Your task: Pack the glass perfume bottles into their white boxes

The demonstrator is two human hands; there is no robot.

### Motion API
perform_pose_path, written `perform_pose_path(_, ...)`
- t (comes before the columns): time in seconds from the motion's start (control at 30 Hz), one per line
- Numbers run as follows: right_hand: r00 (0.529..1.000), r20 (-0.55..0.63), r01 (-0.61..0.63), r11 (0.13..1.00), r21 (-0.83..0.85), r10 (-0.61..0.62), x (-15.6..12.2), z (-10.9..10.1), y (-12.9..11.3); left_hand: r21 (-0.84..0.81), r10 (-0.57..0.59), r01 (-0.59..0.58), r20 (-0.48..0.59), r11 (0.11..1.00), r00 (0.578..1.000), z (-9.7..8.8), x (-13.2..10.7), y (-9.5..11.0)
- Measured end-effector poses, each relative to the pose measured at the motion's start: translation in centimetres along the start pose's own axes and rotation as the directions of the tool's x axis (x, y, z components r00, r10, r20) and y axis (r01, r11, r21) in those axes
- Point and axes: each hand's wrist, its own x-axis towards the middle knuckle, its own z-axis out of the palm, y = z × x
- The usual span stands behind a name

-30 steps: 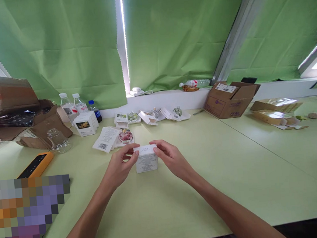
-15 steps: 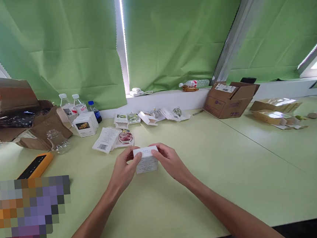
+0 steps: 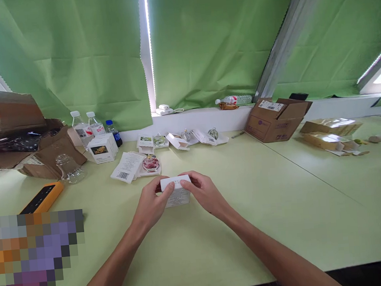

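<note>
A small white carton (image 3: 178,199) with grey print stands on the pale green table (image 3: 199,244), between my two hands. My left hand (image 3: 153,200) grips its left side, thumb on the top front edge. From the right, my right hand (image 3: 204,190) grips it in the same way; the other fingers of both hands are partly hidden behind the carton. Just beyond lies a red glass perfume bottle (image 3: 151,163) on a white tray, beside a flattened white carton (image 3: 126,167) with a barcode.
Along the back are several opened small cartons with glass bottles (image 3: 213,134). A closed white box (image 3: 103,149) stands near drink bottles (image 3: 83,128). Cardboard boxes sit left (image 3: 56,150) and right (image 3: 268,120). An orange and black device (image 3: 43,198) and a clear jar (image 3: 70,169) lie left.
My left thumb has slid slightly to the right along the carton's top edge. Both hands stay on the carton, which has barely moved.
</note>
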Motion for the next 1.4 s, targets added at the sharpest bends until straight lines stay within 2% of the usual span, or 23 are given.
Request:
perform_pose_path(0.57, 0.998, -0.045, 0.048, 0.996, -0.075, -0.052, 0.2, -0.9, -0.4, 0.027, 0.019, -0.019, 0.002, 0.999, 1.000, -0.9, 0.5, -0.2)
perform_pose_path(0.83, 0.976, -0.174, 0.081, 0.957, -0.280, -0.134, 0.2, -1.5, 0.0, -0.003, 0.023, -0.023, 0.013, 1.000, 1.000, -1.2, 0.2, -0.4)
perform_pose_path(0.9, 0.985, -0.146, 0.054, 0.963, -0.266, -0.095, 0.2, -1.6, -0.1, -0.013, 0.019, -0.019, 0.020, 1.000, 1.000, -1.3, 0.2, -0.4)
perform_pose_path(1.0, 0.997, -0.067, 0.021, 0.987, -0.156, -0.032, 0.1, -1.5, -0.1, -0.034, 0.009, -0.008, 0.028, 0.999, 1.000, -1.4, 0.2, -0.3)
perform_pose_path(1.13, 0.998, -0.048, 0.038, 0.997, -0.074, -0.041, 0.1, -1.2, 0.0, -0.040, -0.018, 0.020, 0.047, 0.999, 0.999, -1.5, 0.3, -0.2)
perform_pose_path(1.27, 0.999, -0.005, 0.043, 0.998, -0.054, -0.044, 0.1, -1.0, 0.3, 0.015, -0.035, 0.034, 0.097, 0.999, 0.995, -1.3, 0.2, -0.3)
perform_pose_path(1.4, 0.998, 0.025, 0.052, 0.994, -0.091, -0.050, 0.0, -0.9, 0.5, -0.027, -0.028, 0.032, 0.119, 0.999, 0.992, -1.1, 0.2, -0.3)
